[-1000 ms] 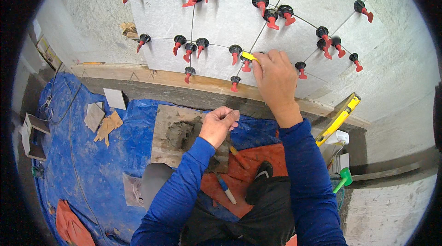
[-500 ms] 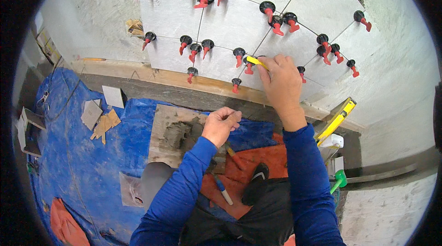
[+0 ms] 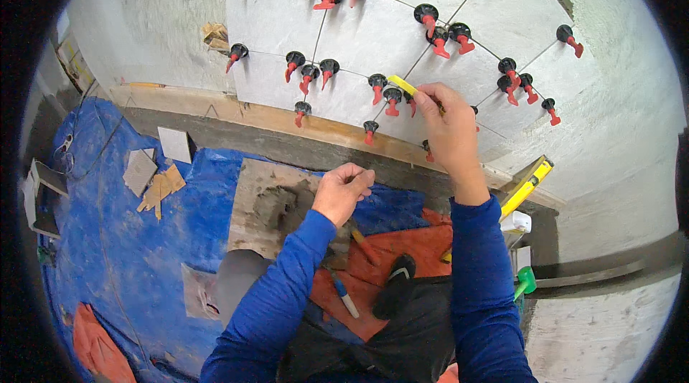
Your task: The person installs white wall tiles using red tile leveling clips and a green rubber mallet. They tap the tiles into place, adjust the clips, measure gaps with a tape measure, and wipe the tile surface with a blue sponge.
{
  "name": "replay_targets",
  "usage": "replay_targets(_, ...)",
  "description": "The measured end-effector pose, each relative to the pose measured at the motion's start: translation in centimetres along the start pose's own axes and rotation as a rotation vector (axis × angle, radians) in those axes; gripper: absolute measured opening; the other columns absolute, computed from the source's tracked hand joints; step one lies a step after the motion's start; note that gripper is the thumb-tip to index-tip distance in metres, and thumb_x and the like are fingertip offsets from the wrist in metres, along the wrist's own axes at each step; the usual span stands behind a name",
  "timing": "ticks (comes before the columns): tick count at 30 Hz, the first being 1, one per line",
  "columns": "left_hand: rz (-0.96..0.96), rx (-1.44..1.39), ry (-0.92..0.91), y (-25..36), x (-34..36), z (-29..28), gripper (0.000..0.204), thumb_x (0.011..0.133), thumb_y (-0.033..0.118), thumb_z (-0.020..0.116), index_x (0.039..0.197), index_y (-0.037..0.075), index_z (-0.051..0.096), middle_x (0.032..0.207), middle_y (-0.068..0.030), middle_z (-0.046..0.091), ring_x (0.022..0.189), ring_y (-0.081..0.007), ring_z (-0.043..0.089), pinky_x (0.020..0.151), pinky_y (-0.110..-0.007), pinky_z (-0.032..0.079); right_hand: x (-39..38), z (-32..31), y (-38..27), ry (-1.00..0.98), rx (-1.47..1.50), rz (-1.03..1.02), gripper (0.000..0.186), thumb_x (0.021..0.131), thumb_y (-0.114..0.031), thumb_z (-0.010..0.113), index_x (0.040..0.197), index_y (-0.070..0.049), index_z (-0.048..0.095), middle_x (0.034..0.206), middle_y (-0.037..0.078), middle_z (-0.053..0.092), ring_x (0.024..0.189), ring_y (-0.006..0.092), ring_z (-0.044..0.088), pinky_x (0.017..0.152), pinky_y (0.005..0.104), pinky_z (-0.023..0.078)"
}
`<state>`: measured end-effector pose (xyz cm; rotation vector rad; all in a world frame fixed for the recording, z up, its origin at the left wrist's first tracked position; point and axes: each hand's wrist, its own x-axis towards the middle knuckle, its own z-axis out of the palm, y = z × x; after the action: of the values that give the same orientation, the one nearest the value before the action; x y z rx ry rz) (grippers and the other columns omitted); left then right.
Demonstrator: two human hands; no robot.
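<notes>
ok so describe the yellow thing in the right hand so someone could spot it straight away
Start at the pale tiled wall studded with red and black levelling clips. Follow the right hand up to the tile joints in the lower rows: the small flat yellow piece is pinched in its fingertips. It is the only yellow thing on the wall; every clip around it is red and black.

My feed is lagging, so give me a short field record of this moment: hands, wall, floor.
right hand: raised to the tiled wall, pinching a yellow tool at a joint
left hand: loosely curled, over a mortar board; contents not visible
wall: pale tiles with red-and-black clips along the joints
below tiles: wooden batten
floor: blue tarp, tile scraps
right side: yellow level
</notes>
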<state>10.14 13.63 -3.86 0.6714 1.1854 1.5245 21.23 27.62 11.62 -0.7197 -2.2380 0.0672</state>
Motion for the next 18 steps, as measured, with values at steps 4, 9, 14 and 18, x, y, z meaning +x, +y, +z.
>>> replay_targets(4, 0.011, 0.028, 0.035, 0.1, -0.1, 0.5, 0.025, 0.098, 0.026, 0.072, 0.095, 0.001, 0.071, 0.081, -0.0017, 0.069, 0.074, -0.0092, 0.065, 0.067, -0.026, 0.052, -0.3, -0.4, -0.8, 0.049, 0.433, 0.153, 0.016, 0.096, -0.015, 0.073, 0.103, -0.001, 0.072, 0.084, 0.003, 0.066, 0.077, 0.0125, 0.057, 0.072, 0.0278, 0.047)
replay_targets(9, 0.016, 0.018, 0.023, 0.2, -0.2, 0.5, 0.025, 0.097, 0.026, 0.072, 0.095, 0.001, 0.071, 0.082, -0.0022, 0.069, 0.076, -0.0096, 0.066, 0.068, -0.026, 0.052, -0.5, -0.2, -0.7, 0.19, 0.306, 0.119, 0.019, 0.094, -0.015, 0.076, 0.102, 0.002, 0.072, 0.085, 0.004, 0.067, 0.073, 0.0112, 0.056, 0.068, 0.0262, 0.047)
replay_targets(14, 0.013, 0.008, 0.023, 0.0, -0.3, 0.4, 0.024, 0.097, 0.026, 0.072, 0.095, 0.001, 0.071, 0.082, -0.0016, 0.069, 0.076, -0.0092, 0.065, 0.069, -0.026, 0.052, -0.2, 1.7, 0.2, 0.25, 0.132, 0.088, 0.018, 0.09, -0.014, 0.077, 0.101, 0.0, 0.074, 0.086, 0.014, 0.071, 0.072, 0.0234, 0.066, 0.068, 0.0346, 0.053)
replay_targets(18, 0.002, 0.007, 0.012, -0.2, -0.3, 0.2, 0.023, 0.098, 0.025, 0.072, 0.095, 0.002, 0.071, 0.082, -0.001, 0.069, 0.076, -0.0089, 0.065, 0.069, -0.026, 0.051, 0.1, 3.3, 0.4, 0.256, 0.171, 0.069, 0.017, 0.092, -0.016, 0.075, 0.1, -0.001, 0.074, 0.083, 0.012, 0.07, 0.069, 0.0206, 0.064, 0.064, 0.0336, 0.051)
